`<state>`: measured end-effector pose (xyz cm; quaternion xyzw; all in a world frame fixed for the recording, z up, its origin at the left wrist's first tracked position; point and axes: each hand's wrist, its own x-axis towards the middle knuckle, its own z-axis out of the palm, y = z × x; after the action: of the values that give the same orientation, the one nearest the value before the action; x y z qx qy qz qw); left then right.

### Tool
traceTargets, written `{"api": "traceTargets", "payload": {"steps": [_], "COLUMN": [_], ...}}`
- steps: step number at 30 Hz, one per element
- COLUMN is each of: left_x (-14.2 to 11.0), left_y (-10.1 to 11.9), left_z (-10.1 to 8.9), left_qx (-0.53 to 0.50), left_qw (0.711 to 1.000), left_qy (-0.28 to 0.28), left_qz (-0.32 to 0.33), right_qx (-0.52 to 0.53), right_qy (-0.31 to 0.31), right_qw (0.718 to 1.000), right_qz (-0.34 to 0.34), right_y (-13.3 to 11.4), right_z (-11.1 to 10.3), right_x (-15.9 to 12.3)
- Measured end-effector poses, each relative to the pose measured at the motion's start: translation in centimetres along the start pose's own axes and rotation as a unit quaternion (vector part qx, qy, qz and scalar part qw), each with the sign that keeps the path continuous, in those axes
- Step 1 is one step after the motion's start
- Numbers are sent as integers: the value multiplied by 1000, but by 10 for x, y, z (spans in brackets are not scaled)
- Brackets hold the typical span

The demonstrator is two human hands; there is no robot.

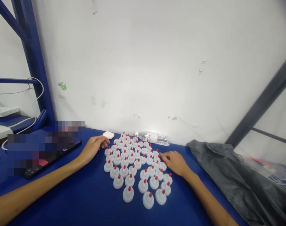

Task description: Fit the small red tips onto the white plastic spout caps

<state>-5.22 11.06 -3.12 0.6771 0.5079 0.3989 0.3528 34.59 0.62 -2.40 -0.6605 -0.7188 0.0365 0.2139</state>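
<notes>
Blue tabletop (86,201): stretching from the near edge back to the wall (143,78), beneath both arms.
White caps (137,165): dozens, round and red-tipped, standing in a tight cluster between the two hands; looser toward the front, with a few set slightly apart at the near end, denser toward the back.
Grey sheet (213,169): crumpled, draped over the right side of the tabletop, well apart from the caps.
Right hand (175,161): released, fingers loosely bent, resting at the right edge of the cluster; close by the caps there, contact impossible to tell.
Black device (53,159): long and flat, showing lit digits, left of the left arm; partly hidden by a pixelated patch.
Left hand (96,146): released, fingers loosely curled, left of the rear caps, just beside a white rounded case (108,135).
Clear bottle (156,138): lying on its side behind the caps, close to the wall, with red print on the label.
Blue metal frame (35,56): upright at far left, with a white cable (42,91) looping past.
</notes>
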Motion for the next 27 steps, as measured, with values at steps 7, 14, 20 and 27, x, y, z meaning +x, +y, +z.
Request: {"api": "traceTargets", "payload": {"steps": [7, 14, 20, 27], "left_x": [0, 1, -3, -8], "left_y": [0, 2, 11, 1], "left_z": [1, 1, -8, -8], "left_qx": [15, 47, 175, 331], "left_qw": [1000, 999, 983, 942], "left_qy": [-6, 4, 37, -23], "left_qz": [13, 17, 44, 56], "right_qx": [-2, -11, -16, -19], "right_qy": [4, -3, -7, -17], "right_qw": [1000, 1000, 1000, 1000], "right_qz": [0, -7, -10, -11], "right_y": [2, 2, 4, 6], "right_z": [0, 1, 0, 2], "right_x": [0, -1, -1, 0]}}
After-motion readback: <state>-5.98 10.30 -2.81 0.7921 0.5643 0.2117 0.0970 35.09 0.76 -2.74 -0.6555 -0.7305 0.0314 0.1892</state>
